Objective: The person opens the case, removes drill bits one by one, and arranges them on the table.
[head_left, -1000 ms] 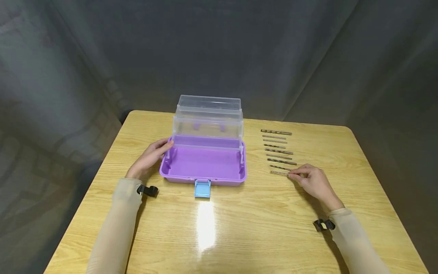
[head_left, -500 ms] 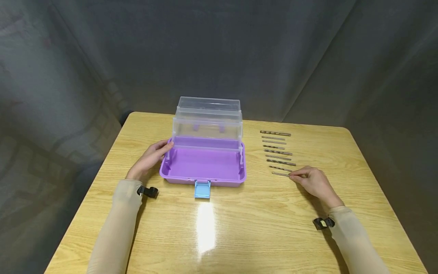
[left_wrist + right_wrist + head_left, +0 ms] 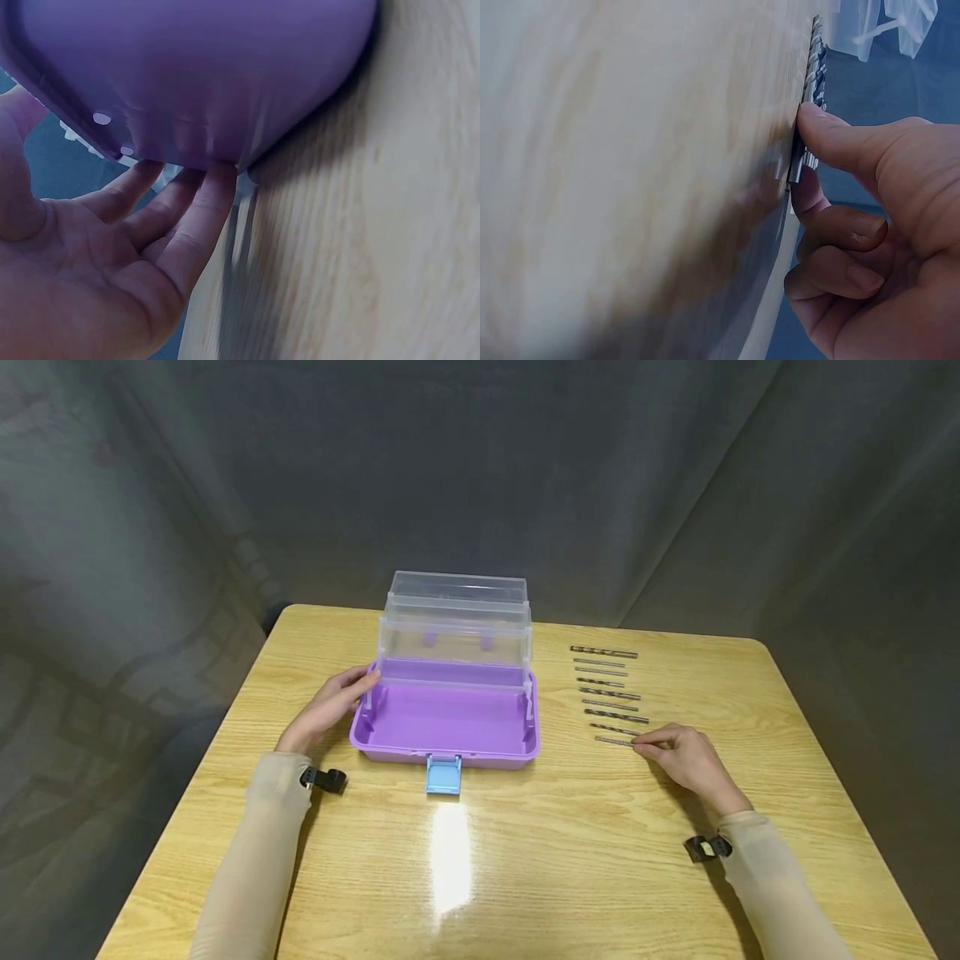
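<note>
From the head camera: the left hand (image 3: 327, 706) rests open, fingers against the left wall of the purple toolbox (image 3: 446, 720), whose clear trays stand raised. The right hand (image 3: 686, 757) pinches the nearest drill bit (image 3: 615, 741) of a row on the table (image 3: 525, 852). Left wrist: straight fingers (image 3: 199, 217) press the purple wall. Right wrist: thumb and curled fingers (image 3: 840, 150) nip the bit's end on the wood.

Staged recording set: grey backdrop curtain (image 3: 480, 468), lone table (image 3: 525, 860).
</note>
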